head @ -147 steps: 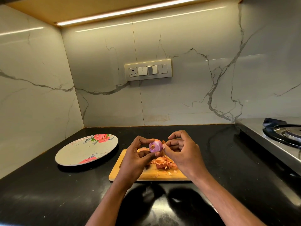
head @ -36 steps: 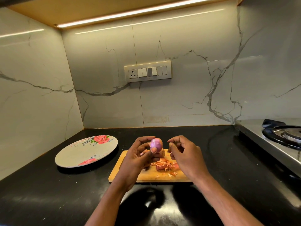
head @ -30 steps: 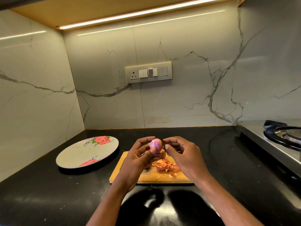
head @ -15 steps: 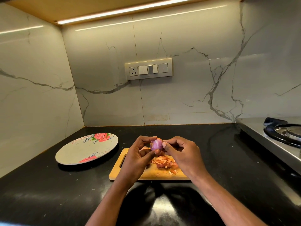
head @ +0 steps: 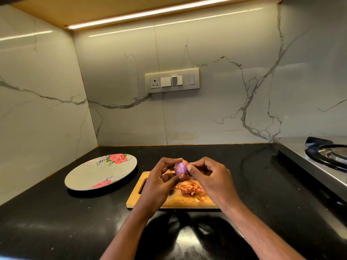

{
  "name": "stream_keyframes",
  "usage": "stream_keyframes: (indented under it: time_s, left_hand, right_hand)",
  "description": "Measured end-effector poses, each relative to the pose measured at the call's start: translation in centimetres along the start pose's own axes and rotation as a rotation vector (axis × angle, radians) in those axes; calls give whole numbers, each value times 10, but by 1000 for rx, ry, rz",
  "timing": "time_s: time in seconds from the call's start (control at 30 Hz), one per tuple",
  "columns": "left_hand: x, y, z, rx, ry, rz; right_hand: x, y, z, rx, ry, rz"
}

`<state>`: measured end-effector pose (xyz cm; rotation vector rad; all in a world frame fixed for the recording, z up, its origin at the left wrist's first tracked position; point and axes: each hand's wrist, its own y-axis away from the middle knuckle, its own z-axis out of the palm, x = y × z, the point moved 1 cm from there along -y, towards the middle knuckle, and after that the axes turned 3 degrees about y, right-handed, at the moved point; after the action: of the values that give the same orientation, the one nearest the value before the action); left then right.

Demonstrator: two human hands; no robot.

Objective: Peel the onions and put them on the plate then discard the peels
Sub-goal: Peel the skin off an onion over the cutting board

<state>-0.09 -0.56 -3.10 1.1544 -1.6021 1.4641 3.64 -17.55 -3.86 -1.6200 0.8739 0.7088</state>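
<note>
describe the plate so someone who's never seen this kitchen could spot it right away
Start at the black countertop and look to its back left corner, where the two marble walls meet. The plate lies there, left of the wooden cutting board. It is the only round thing on that side, pale grey with pink roses at its rim.

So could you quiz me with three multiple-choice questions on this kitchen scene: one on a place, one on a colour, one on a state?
1. Where do the peels lie?
A. on the plate
B. on the board
C. on the stove

2. What colour is the counter?
A. black
B. white
C. blue

3. What does the plate hold?
A. peeled onions
B. peels
C. nothing

Answers:
1 B, the scraps sit on the board.
2 A, it is dark and glossy.
3 C, only its flower print shows; the onion is between the left hand and right hand.
</note>
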Motion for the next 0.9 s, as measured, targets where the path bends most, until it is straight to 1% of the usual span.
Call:
stream_keyframes:
  time_s: [0.07, 0.17, 0.37, 0.47, 0.53, 0.63, 0.73, 0.83, 0.9]
  left_hand:
    - [0, 0, 1, -3, -12, -3]
    - [0, 0, -1, -5, 4, -10]
    - [-1, 0, -2, -35, 48, -32]
    - [-2, -1, -3, -11, 46, -23]
    - [-1, -1, -3, 18, 36, -6]
    - [-1, -1, -2, 28, 1, 2]
    - [-2, 0, -2, 21, 10, -7]
    - [-2, -1, -2, 5, 47, -23]
    - [-2, -1, -2, -3, 79, -26]
  right_hand:
    - [0, -1, -1, 5, 26, -10]
    - [1, -1, -1, 10, -3, -8]
    - [-2, -1, -2, 8, -116, 56]
    - [-5, -1, -1, -30, -188, 56]
    - [-5, 0, 1, -64, -151, 27]
    - [-3, -1, 0, -28, -60, -4]
    - [0, -3, -1, 15, -50, 19]
    - [6, -6, -1, 30, 105, 38]
    - [9, -6, -1, 21, 140, 44]
